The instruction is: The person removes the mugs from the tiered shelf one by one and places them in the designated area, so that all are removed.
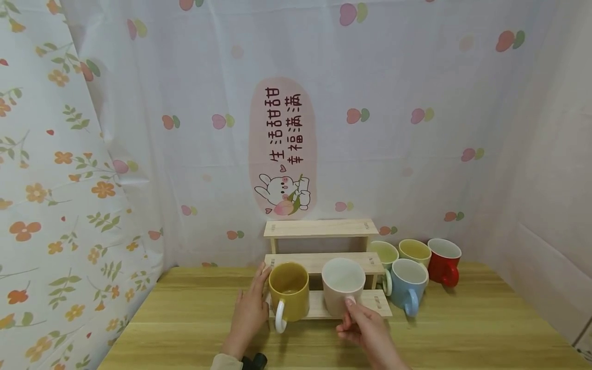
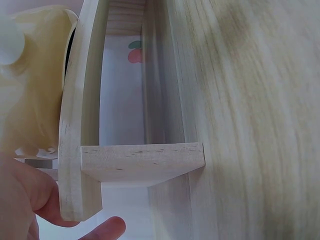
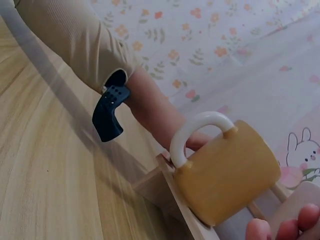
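Observation:
A mustard-yellow mug (image 1: 296, 303) with a white handle stands on the lowest board of a three-tier wooden rack (image 1: 319, 227). Beside its left end is my left hand (image 1: 250, 313), fingers reaching forward along the side. In the left wrist view, fingers of this hand touch the end of a board (image 2: 75, 150). My right hand (image 1: 367, 326) pinches the handle of a pale pink mug (image 1: 333, 295), upright at the lowest board, right of the yellow one. Whether its base rests there, I cannot tell. Right fingertips (image 3: 287, 231) show at the right wrist view's lower edge.
Right of the rack, several mugs stand on the wood-grain table (image 1: 485, 318): a blue mug (image 1: 407, 288), a red mug (image 1: 441, 264), a yellow mug (image 1: 414, 252) and a pale green mug (image 1: 385, 252). A patterned curtain (image 1: 393, 169) hangs behind.

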Tool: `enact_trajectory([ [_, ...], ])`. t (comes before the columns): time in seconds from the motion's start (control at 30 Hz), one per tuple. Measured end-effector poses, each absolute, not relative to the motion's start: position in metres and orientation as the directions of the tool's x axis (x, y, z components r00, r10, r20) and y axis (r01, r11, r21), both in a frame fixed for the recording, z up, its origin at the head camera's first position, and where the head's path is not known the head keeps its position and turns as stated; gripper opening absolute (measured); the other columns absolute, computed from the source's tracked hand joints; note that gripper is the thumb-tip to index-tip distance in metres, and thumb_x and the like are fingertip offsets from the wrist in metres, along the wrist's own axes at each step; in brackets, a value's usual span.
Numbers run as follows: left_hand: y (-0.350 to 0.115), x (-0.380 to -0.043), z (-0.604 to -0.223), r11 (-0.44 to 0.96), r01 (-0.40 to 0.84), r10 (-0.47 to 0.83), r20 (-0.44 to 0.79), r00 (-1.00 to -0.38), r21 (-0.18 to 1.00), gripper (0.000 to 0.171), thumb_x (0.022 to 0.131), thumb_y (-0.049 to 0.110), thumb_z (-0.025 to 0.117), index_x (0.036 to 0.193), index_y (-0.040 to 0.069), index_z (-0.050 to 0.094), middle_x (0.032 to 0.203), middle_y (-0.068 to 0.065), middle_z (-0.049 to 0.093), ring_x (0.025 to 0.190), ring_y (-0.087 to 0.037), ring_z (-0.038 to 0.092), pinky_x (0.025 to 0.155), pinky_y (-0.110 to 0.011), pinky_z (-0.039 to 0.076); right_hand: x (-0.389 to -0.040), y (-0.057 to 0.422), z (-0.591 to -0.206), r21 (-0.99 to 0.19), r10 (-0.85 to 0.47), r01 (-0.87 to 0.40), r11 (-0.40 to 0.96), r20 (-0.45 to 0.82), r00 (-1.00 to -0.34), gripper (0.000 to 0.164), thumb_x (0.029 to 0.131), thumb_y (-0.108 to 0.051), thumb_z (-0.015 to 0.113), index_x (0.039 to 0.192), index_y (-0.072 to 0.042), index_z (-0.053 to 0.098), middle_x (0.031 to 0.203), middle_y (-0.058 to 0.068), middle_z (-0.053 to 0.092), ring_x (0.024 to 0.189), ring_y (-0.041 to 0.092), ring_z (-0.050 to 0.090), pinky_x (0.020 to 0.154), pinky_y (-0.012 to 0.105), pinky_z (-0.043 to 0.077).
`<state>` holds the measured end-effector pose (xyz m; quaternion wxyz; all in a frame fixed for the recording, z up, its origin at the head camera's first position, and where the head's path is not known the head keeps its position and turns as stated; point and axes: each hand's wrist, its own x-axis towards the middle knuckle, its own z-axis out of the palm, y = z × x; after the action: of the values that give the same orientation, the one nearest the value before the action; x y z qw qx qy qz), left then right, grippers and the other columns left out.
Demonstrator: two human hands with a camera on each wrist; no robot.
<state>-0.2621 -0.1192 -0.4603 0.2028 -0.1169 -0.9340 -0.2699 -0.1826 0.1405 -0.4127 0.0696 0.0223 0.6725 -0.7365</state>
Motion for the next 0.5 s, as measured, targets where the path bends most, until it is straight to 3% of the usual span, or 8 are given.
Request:
enact_trajectory([
  [0.23,-0.1203,-0.2633,-0.46,0.825,0.333,0.108,0.45,-0.886,0.457,0.083,0.075,-0.012,0.059,0.148,0.02,0.034,0.157,-0.004,0.028,0.078,-0.016,0.065,0.097,-0.075,0.031,-0.1825,0.1372,-0.4136,-0.986,0.001,0.118,-0.119,-0.119,-0.993,0.043,0.101,-0.033,0.042,0.065,-0.01,0.044,0.07,-0.001,0.048,0.069,0.01,0.06,0.066,0.023,0.055],
  [0.5,-0.1206,-0.2623,-0.4598,0.82,0.332,0.109,0.443,-0.89,0.466,0.084,0.075,-0.013,0.06,0.147,0.021,0.034,0.157,-0.003,0.028,0.075,-0.016,0.065,0.097,-0.075,0.03,-0.1754,0.1435,-0.4123,-0.986,-0.006,0.128,-0.11,-0.128,-0.992,0.043,0.102,-0.032,0.039,0.064,-0.01,0.04,0.069,0.0,0.043,0.068,0.011,0.056,0.065,0.023,0.052],
])
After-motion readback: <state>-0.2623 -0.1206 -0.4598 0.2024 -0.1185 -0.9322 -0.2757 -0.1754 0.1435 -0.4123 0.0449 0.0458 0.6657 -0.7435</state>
